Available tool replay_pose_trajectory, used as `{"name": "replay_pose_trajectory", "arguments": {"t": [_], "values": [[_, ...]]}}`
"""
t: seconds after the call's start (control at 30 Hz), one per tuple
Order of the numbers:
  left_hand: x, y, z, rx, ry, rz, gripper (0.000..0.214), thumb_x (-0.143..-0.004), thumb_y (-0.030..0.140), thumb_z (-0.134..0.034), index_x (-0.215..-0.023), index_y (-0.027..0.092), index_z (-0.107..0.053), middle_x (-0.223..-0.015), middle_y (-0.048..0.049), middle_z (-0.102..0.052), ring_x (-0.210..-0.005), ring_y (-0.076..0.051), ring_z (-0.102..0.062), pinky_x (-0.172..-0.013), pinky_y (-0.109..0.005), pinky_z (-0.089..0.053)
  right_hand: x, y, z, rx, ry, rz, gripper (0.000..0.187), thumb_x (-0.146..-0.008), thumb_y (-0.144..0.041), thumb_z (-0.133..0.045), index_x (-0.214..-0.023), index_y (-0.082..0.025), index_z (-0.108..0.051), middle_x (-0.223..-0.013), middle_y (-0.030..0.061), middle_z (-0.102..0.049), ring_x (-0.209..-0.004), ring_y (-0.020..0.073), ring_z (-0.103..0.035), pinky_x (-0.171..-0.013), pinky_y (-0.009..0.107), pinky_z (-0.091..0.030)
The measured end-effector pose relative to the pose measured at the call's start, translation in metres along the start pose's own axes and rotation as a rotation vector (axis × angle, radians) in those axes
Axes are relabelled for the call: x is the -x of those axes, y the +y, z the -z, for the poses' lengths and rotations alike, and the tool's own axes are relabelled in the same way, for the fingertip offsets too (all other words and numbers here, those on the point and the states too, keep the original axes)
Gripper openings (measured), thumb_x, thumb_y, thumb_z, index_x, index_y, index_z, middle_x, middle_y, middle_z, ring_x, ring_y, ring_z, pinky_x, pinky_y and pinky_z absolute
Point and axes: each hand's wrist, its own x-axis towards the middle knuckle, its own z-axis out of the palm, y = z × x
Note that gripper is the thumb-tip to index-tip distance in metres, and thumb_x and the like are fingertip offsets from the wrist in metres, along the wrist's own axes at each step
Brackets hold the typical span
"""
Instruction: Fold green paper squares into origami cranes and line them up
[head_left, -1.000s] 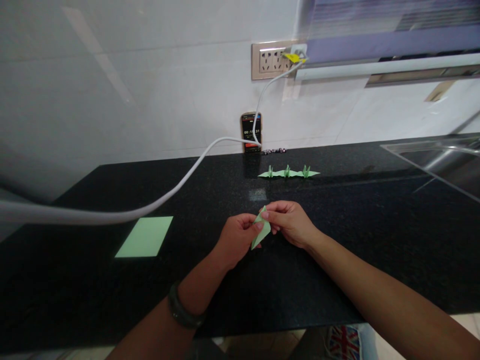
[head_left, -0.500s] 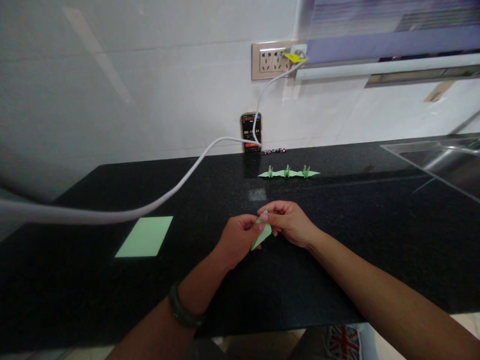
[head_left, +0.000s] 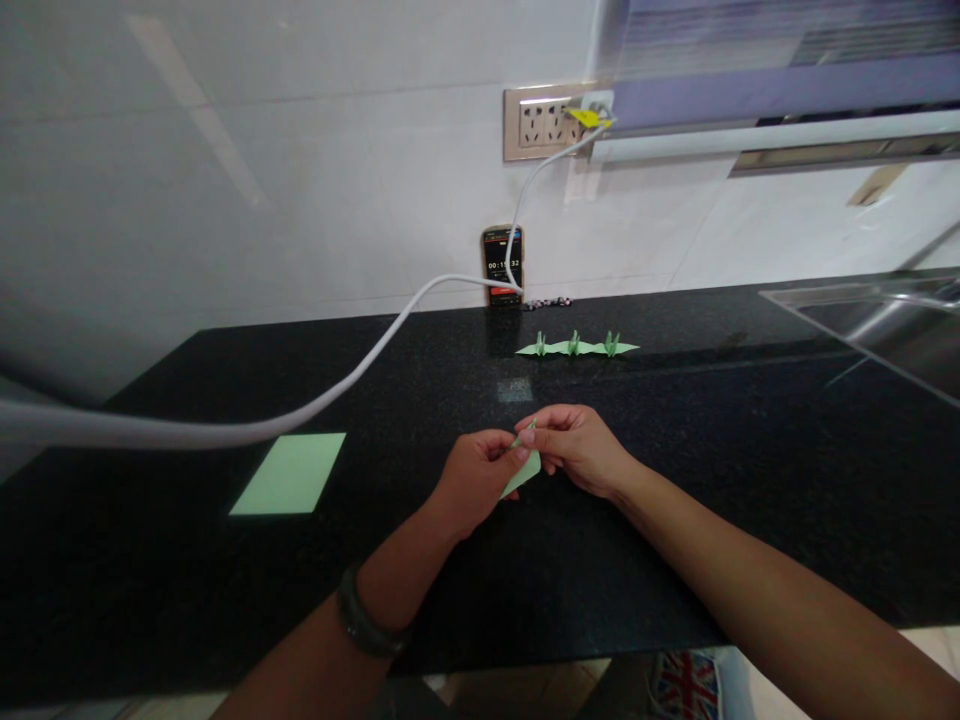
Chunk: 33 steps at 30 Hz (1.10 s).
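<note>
A small folded piece of green paper (head_left: pixel 525 468) is pinched between both my hands just above the black stone counter (head_left: pixel 675 480). My left hand (head_left: pixel 472 480) grips its lower left side with closed fingers. My right hand (head_left: pixel 577 448) pinches its upper tip with thumb and forefinger. A dark band sits on my left wrist (head_left: pixel 364 620). Three finished green paper cranes (head_left: pixel 576 345) stand in a row farther back on the counter. A flat green paper square (head_left: pixel 289 472) lies to the left.
A phone (head_left: pixel 502 264) showing a timer leans against the white tiled wall. A white cable (head_left: pixel 315 400) runs from the wall socket (head_left: pixel 546 120) across the counter's left side. A steel sink (head_left: pixel 885 320) is at the right.
The folded paper has become narrower and shorter between my fingers as the fold closed. Both hands stayed in nearly the same place. The phone timer advanced by a second.
</note>
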Motion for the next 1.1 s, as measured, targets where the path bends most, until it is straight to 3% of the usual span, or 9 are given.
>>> {"name": "replay_pose_trajectory", "arguments": {"t": [0.53,0.73,0.93,1.1], "values": [[-0.001,0.001,0.0,-0.036,-0.007,0.077,0.023,-0.068,0.036,-0.058,-0.071,0.013,-0.059,-0.056,0.0019,-0.051,-0.046,-0.007,-0.046,-0.04,-0.018,-0.04,-0.001,0.0,-0.001,0.007,0.083,-0.011,0.021,-0.058,-0.031,-0.072,-0.065,-0.012,-0.065,-0.044,-0.0038,-0.052,-0.033,0.0029,-0.036,-0.031,0.017,-0.03],[-0.002,-0.001,0.001,-0.012,0.023,0.099,0.022,-0.069,0.034,-0.057,-0.073,0.013,-0.058,-0.058,0.0007,-0.054,-0.046,-0.007,-0.047,-0.04,-0.018,-0.04,-0.006,-0.008,0.009,-0.091,0.175,0.088,0.021,-0.069,-0.035,-0.064,-0.071,-0.014,-0.063,-0.042,-0.0074,-0.041,-0.034,0.0028,-0.031,-0.034,0.018,-0.031],[-0.003,-0.003,0.002,0.033,0.071,0.04,0.027,-0.071,0.038,-0.055,-0.08,0.013,-0.058,-0.058,0.0002,-0.054,-0.047,-0.008,-0.048,-0.041,-0.018,-0.04,-0.005,-0.002,0.011,0.078,0.016,0.041,0.02,-0.066,-0.032,-0.067,-0.071,-0.013,-0.064,-0.054,-0.0033,-0.053,-0.039,0.0037,-0.04,-0.038,0.018,-0.033],[-0.004,-0.003,0.001,0.017,0.105,0.013,0.032,-0.073,0.042,-0.051,-0.083,0.013,-0.06,-0.057,0.0002,-0.053,-0.047,-0.009,-0.046,-0.039,-0.019,-0.04,-0.004,0.001,0.009,0.135,0.023,0.071,0.019,-0.067,-0.032,-0.066,-0.072,-0.013,-0.065,-0.054,-0.0029,-0.055,-0.039,0.0037,-0.041,-0.039,0.019,-0.034]]}}
